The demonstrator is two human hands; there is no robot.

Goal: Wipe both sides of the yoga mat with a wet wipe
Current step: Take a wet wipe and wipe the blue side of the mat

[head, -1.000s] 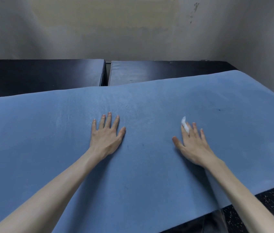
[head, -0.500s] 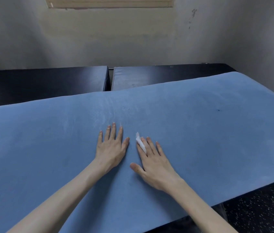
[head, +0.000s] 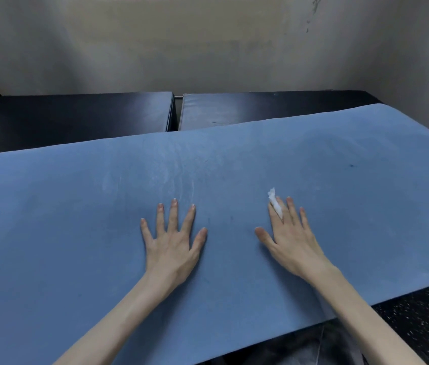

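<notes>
Yoga mat (head: 76,233), blue, lies unrolled and flat across the frame, running from the left edge up to the far right, its near edge overhanging toward the person. Faint pale streaks show on its surface just beyond the fingertips of the left hand, plus one small dark speck far right. Wet wipe (head: 275,204), small and white, bunched up, sits tucked between the index and middle fingers (head: 290,210) of the right hand (head: 293,241), one end poking out past the fingertips. That hand lies palm down on the mat, fingers straight, thumb out to the side; grip is a light finger pinch on the wipe, nothing curled. Left hand (head: 172,246) is flat on the mat beside it, fingers spread and straight, holding nothing; the two hands are apart, not touching. Both forearms are bare. Beyond the mat's far edge: two black padded blocks (head: 71,114) side by side with a narrow gap between them, set against a stained pale wall (head: 208,48). Dark speckled floor (head: 418,325) shows at lower right.
</notes>
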